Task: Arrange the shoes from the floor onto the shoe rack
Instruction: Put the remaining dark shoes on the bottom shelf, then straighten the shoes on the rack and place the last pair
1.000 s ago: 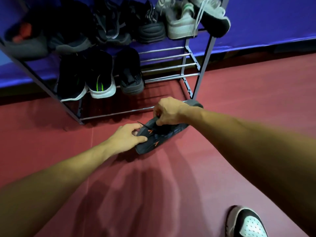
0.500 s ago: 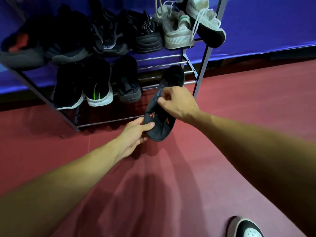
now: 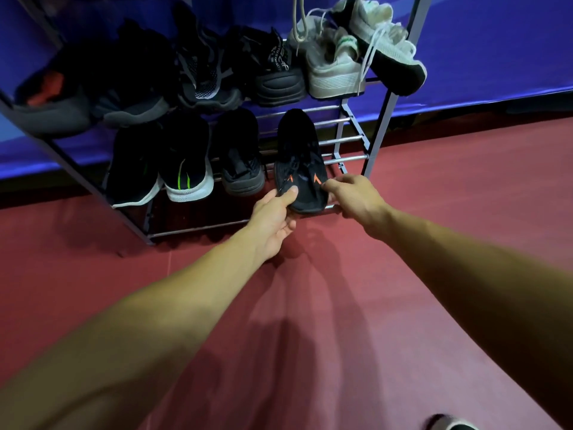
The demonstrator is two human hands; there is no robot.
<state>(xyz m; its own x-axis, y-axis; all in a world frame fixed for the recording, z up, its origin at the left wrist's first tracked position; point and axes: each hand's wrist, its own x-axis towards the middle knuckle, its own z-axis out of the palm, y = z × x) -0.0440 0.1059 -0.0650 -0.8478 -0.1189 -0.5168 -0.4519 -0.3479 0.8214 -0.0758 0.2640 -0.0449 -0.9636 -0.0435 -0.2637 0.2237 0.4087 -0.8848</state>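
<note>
shoe (image 3: 299, 150): black with orange marks, lying on the rack (image 3: 350, 139)'s lower shelf, last in the row, a dark shoe (image 3: 243, 169) at its 9 o'clock.
handling: probably light, with a soft upper and a firmer sole; best held by the sides.
left hand (image 3: 273, 218): at the shoe's 7 o'clock, thumb on top, fingers under, pinching its near end.
right hand (image 3: 356, 197): at 4 o'clock, fingers curled on its right edge.
arms: both stretched forward, low.

Dim overhead light casts soft, overlapping forearm shadows on the dull red floor (image 3: 465, 187). Dark shoes (image 3: 136, 97) on the grey metal shoe rack (image 3: 344, 139) lose detail in gloom. Wide-angle distortion bows the frame edges.
</note>
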